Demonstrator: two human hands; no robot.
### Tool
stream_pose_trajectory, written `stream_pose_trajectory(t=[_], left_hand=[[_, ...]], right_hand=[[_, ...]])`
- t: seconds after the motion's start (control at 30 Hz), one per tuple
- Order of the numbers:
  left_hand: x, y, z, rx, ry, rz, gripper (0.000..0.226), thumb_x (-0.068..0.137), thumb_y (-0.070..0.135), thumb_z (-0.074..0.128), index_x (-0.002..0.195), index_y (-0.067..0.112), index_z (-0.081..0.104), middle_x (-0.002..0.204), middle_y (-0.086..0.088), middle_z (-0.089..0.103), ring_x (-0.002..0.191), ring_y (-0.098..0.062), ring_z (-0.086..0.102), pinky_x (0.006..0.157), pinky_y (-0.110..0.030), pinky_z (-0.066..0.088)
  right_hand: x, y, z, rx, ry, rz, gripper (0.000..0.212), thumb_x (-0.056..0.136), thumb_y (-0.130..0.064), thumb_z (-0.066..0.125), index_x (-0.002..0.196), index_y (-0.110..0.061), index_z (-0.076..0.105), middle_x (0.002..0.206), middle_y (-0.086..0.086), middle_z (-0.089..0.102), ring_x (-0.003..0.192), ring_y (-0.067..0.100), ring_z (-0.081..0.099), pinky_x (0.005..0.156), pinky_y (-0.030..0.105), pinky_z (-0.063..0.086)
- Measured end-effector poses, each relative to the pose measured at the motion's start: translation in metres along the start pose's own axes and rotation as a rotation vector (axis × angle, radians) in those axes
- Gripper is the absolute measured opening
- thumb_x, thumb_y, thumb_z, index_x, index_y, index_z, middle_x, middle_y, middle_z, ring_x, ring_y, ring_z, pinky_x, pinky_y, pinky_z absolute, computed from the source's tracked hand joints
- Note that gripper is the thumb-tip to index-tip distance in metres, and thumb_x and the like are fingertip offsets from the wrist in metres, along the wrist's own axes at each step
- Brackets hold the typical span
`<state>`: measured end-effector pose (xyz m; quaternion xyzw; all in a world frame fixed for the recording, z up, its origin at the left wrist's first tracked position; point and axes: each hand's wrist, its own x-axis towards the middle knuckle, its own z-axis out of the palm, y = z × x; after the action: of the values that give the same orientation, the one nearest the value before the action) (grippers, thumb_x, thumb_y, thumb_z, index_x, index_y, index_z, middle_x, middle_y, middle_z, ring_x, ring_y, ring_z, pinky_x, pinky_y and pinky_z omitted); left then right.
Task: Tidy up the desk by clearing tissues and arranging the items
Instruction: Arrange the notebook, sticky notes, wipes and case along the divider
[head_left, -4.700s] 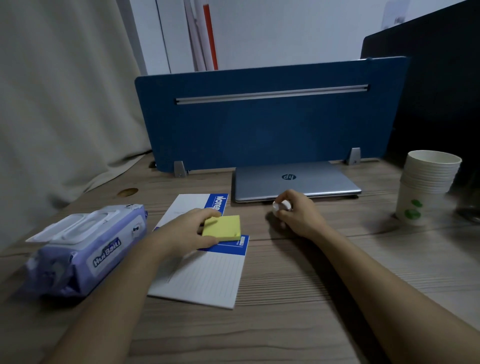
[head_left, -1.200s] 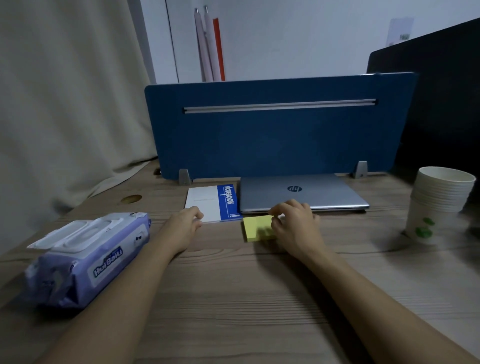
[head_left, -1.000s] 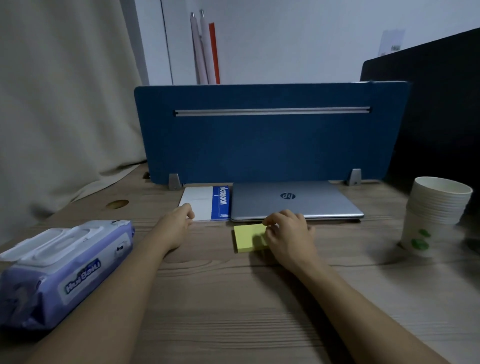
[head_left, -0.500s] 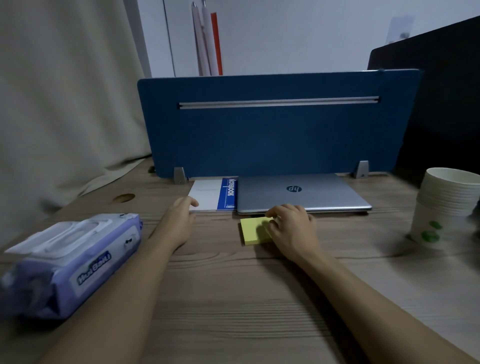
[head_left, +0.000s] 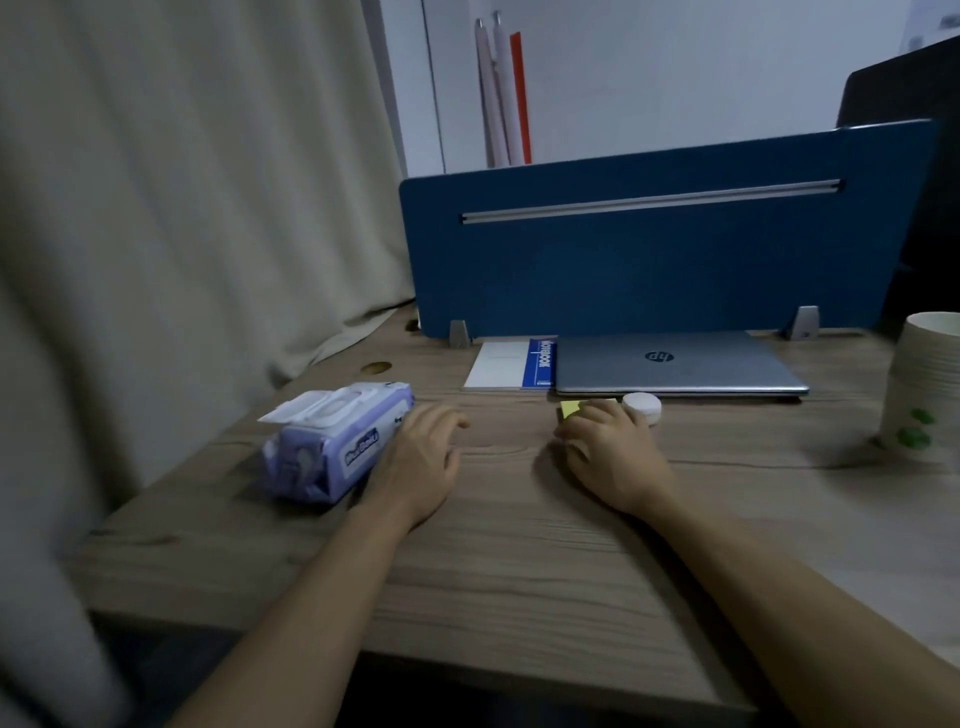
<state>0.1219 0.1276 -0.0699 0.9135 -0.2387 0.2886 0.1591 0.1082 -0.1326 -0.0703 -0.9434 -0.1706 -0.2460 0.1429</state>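
Both hands rest on the tabletop (head_left: 519, 561), neither gripping anything.

We note the left hand (head_left: 421, 457) lying flat and slack, its outer edge touching the purple wipes pack (head_left: 332, 441). The right hand (head_left: 608, 452) lies palm down, fingers loose, covering most of the yellow sticky notes (head_left: 569, 409); a small white jar (head_left: 642, 406) sits just past its fingertips. Beyond both hands, the notebook (head_left: 511, 362) lies beside the closed laptop (head_left: 675, 364).
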Motion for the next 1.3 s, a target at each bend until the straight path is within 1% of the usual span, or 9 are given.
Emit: stream_pose_trajectory(t=[0.13,0.27,0.4,0.53,0.63,0.77,0.9,1.1,1.3], left_hand=[[-0.022,0.005,-0.036,0.179,0.199,-0.024,0.029,0.079,0.012,0.065,0.108,0.015,0.066,0.117,-0.003,0.066,0.113,-0.026,0.056,0.093,-0.044,0.045],[-0.045,-0.019,-0.073,0.257,0.345,-0.209,0.025,0.080,0.020,0.061,0.105,0.018,0.065,0.119,-0.003,0.065,0.113,-0.030,0.054,0.090,-0.045,0.040],[-0.066,-0.065,-0.096,0.233,0.269,-0.571,0.049,0.084,0.047,0.063,0.122,0.017,0.055,0.128,-0.013,0.055,0.118,-0.036,0.045,0.093,-0.050,0.037],[-0.071,-0.094,-0.094,-0.057,0.117,-0.792,0.086,0.080,0.066,0.058,0.142,0.014,0.030,0.141,-0.022,0.048,0.126,-0.042,0.045,0.102,-0.049,0.037],[-0.067,-0.098,-0.084,-0.212,0.093,-0.739,0.090,0.078,0.069,0.058,0.145,0.018,0.024,0.143,-0.017,0.048,0.125,-0.038,0.048,0.099,-0.045,0.042],[-0.053,-0.088,-0.074,-0.337,0.200,-0.579,0.090,0.078,0.063,0.064,0.148,0.032,0.018,0.147,-0.010,0.044,0.127,-0.029,0.046,0.096,-0.039,0.040],[-0.045,-0.077,-0.071,-0.081,0.142,-0.367,0.099,0.069,0.071,0.063,0.148,0.044,0.009,0.139,0.004,0.052,0.118,-0.029,0.051,0.093,-0.050,0.046],[-0.036,-0.077,-0.049,0.148,0.134,-0.281,0.059,0.079,0.055,0.057,0.134,0.038,0.049,0.139,0.014,0.052,0.116,-0.026,0.046,0.087,-0.046,0.044],[-0.002,-0.067,-0.025,0.171,0.089,-0.373,0.051,0.082,0.049,0.058,0.132,0.041,0.051,0.140,0.018,0.049,0.121,-0.024,0.040,0.091,-0.045,0.040]], right_hand=[[-0.017,-0.019,-0.004,-0.010,0.056,-0.038,0.020,0.091,-0.032,0.056,0.108,-0.029,0.065,0.115,-0.004,0.065,0.118,0.022,0.049,0.100,0.046,0.032],[-0.023,-0.040,-0.001,0.082,0.034,-0.023,0.021,0.091,-0.031,0.054,0.110,-0.030,0.064,0.119,-0.007,0.061,0.120,0.020,0.044,0.095,0.042,0.033],[-0.017,-0.052,0.004,0.107,0.026,-0.003,0.020,0.092,-0.033,0.052,0.109,-0.031,0.063,0.121,-0.007,0.061,0.121,0.019,0.041,0.094,0.041,0.032],[-0.011,-0.060,0.007,0.027,-0.024,-0.023,0.025,0.093,-0.037,0.046,0.112,-0.031,0.061,0.124,-0.006,0.059,0.122,0.018,0.042,0.100,0.042,0.030],[-0.008,-0.061,0.007,-0.036,-0.036,-0.066,0.026,0.094,-0.038,0.045,0.114,-0.030,0.060,0.124,-0.007,0.059,0.122,0.017,0.042,0.103,0.042,0.029],[-0.010,-0.056,0.007,-0.091,0.023,-0.079,0.023,0.094,-0.035,0.049,0.112,-0.028,0.061,0.120,-0.006,0.061,0.119,0.017,0.046,0.102,0.043,0.029],[-0.003,-0.049,0.008,-0.147,0.037,-0.003,0.024,0.093,-0.034,0.049,0.113,-0.026,0.061,0.119,-0.005,0.061,0.119,0.020,0.047,0.102,0.048,0.029],[0.010,-0.038,0.014,-0.194,0.039,0.038,0.024,0.089,-0.031,0.050,0.109,-0.024,0.064,0.116,-0.003,0.065,0.116,0.022,0.050,0.100,0.051,0.032],[0.025,-0.026,0.020,-0.219,0.047,0.047,0.025,0.089,-0.031,0.051,0.108,-0.023,0.064,0.112,-0.002,0.066,0.114,0.023,0.052,0.102,0.052,0.031]])
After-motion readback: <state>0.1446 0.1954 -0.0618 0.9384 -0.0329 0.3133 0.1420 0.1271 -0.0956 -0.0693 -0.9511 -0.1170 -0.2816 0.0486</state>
